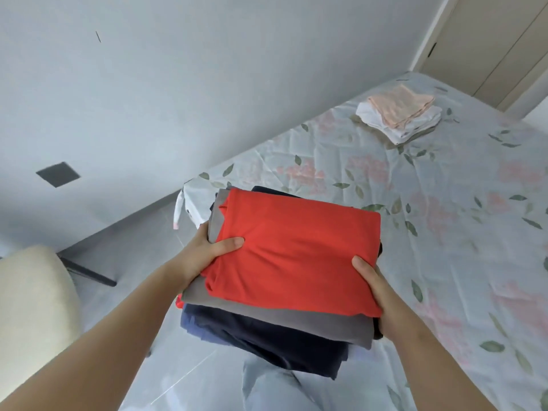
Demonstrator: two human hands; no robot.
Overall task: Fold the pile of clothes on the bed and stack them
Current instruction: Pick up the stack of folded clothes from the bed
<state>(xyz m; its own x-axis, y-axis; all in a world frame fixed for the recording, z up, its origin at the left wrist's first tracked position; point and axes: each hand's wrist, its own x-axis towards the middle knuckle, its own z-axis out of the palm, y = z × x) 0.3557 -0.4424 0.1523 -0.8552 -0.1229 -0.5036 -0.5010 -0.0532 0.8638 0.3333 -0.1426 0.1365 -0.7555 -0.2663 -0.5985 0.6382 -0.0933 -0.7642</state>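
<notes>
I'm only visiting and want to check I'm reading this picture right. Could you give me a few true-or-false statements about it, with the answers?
1. A red garment lies on top of the stack being held. True.
2. Only the left hand holds the stack. False: the right hand grips the opposite side too.
3. A second folded pile lies farther off on the bed, with a peach piece on top. True.
4. Directly under the red garment is a white one. False: a grey garment lies there, with a navy garment beneath it.
5. A cream chair stands at the left. True.
</notes>
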